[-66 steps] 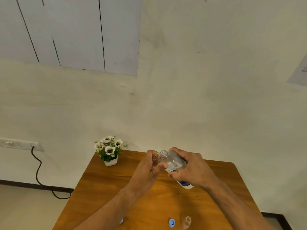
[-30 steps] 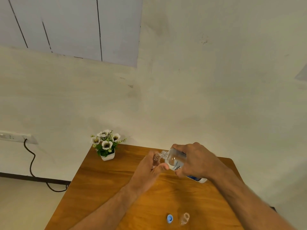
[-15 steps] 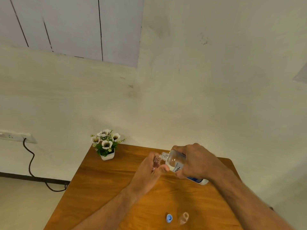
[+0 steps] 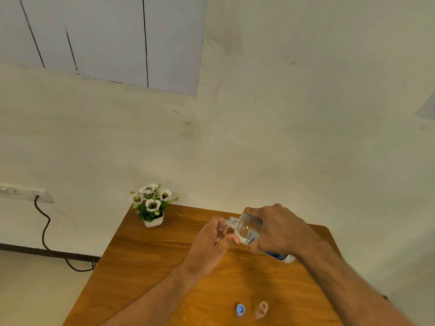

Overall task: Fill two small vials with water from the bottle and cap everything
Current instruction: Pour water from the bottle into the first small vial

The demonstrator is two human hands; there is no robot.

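My left hand (image 4: 209,245) grips a small clear vial (image 4: 220,229) upright above the wooden table (image 4: 146,262). The clear water bottle (image 4: 247,230), uncapped and with a white and blue label, is in my right hand (image 4: 275,229), tipped over to the left. Its threaded mouth touches the vial's opening. A second small clear vial (image 4: 260,309) stands on the table near its front edge. Just left of that vial lies a blue cap (image 4: 240,310).
A small white pot of white artificial flowers (image 4: 151,208) stands at the table's back left corner. The table abuts a pale wall. To the left, a wall socket (image 4: 23,192) has a black cable hanging to the floor.
The bottle has tipped further over, from a slight lean to nearly horizontal, with its mouth now at the vial's opening. My left hand keeps the vial in about the same place.
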